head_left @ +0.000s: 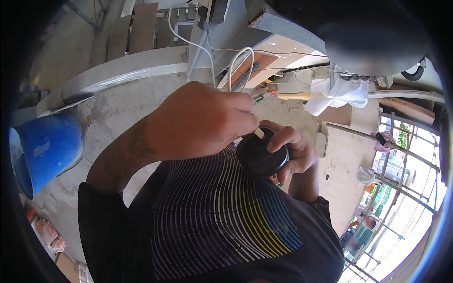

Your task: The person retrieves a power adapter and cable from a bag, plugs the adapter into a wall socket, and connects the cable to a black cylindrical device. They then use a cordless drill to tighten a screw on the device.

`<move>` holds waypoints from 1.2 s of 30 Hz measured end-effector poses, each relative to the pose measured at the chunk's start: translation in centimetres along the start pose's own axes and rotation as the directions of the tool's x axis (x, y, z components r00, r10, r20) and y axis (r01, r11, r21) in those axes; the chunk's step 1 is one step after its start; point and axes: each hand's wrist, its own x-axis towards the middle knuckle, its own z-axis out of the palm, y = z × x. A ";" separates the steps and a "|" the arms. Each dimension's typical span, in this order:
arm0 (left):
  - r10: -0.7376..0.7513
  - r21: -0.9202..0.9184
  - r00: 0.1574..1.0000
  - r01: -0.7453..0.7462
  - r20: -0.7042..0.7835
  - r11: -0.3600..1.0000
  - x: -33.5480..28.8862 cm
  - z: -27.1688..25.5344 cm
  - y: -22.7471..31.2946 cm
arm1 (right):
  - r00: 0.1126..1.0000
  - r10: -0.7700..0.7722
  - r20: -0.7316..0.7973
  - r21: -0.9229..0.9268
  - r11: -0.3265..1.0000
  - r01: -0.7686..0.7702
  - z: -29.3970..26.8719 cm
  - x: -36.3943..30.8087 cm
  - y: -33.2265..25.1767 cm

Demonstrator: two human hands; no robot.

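Note:
A round black disc-shaped piece (264, 153), its exact kind unclear, is held in front of my chest by my right hand (299, 150). My right thumb lies across its face and the other fingers curl round its edge. My left hand (205, 123) is closed in a pinch, just left of the disc. A short pale tip (258, 133) sticks out under the left fingers and meets the disc's upper part. Just above that hand a white cable (230, 75) rises in a loop; whether it joins the pale tip is hidden behind the fingers.
A blue barrel (52, 146) lies on the concrete floor at the left. Boards (264, 63) and a white plastic bag (334, 96) are at the upper right. Scaffolding bars (410, 188) stand beyond an opening at the right, with people (361, 231) below. Pinkish bags (49, 233) lie at the lower left.

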 end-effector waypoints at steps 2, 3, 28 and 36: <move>0.009 0.043 0.999 -0.010 0.032 0.999 0.3 -0.2 0.1 | 1.000 -0.007 0.007 0.023 1.000 0.007 0.0 0.2 0.0; 0.012 0.062 0.999 -0.014 0.041 0.998 0.3 -0.3 0.2 | 1.000 -0.002 0.008 0.033 0.999 0.002 -0.1 0.3 -0.1; 0.154 0.291 0.981 -0.182 0.118 0.939 1.1 -1.3 1.0 | 0.994 0.081 -0.074 0.167 0.984 -0.067 -0.6 0.9 1.8; 0.099 0.286 0.979 -0.147 0.178 0.947 1.3 -1.7 2.4 | 0.991 0.076 -0.112 0.193 0.980 -0.054 0.0 0.7 2.0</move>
